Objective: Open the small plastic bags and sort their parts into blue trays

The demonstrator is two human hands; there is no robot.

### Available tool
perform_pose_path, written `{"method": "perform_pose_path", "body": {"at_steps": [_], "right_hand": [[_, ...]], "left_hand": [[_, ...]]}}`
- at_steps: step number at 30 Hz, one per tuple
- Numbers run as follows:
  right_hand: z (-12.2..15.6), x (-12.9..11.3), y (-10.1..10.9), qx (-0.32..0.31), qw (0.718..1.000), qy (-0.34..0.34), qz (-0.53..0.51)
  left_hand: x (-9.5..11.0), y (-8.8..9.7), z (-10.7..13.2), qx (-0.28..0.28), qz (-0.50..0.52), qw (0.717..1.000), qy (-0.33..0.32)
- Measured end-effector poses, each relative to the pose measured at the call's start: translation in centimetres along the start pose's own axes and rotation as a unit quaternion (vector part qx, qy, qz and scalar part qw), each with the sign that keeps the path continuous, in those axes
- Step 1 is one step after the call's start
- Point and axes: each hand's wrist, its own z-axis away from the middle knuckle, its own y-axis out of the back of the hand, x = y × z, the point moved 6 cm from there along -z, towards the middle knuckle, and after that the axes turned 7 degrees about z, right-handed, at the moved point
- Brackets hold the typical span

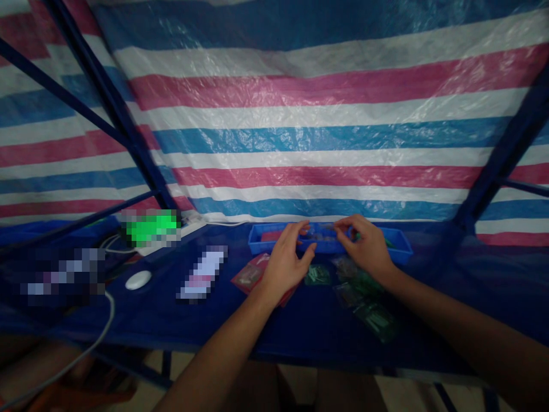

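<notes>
Both my hands reach over a shallow blue tray at the far side of a dark blue table. My left hand has its fingers curled, thumb apart, at the tray's front edge. My right hand pinches something small over the tray; I cannot make out what it is. Between and below the hands lie several small clear bags with green parts. A red-backed packet lies under my left wrist.
A white round mouse with a cable lies at the left. A white power strip sits at the back left. Striped plastic sheeting on dark poles walls the table closely behind and on both sides.
</notes>
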Motion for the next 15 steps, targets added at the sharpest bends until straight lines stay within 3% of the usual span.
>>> {"method": "perform_pose_path", "body": {"at_steps": [5,9,15], "right_hand": [[0.0,-0.7,-1.6,-0.100,0.989,0.100,0.033],[0.7,-1.7,0.1,-0.129,0.982,0.131,0.032],[2.7,-2.3,-0.1,-0.305,0.933,0.184,0.047]], "left_hand": [[0.0,0.4,0.0,0.006,-0.019,1.000,0.003],[-0.2,0.4,0.1,0.008,-0.028,1.000,0.005],[-0.4,0.3,0.3,0.002,-0.030,0.999,0.011]]}}
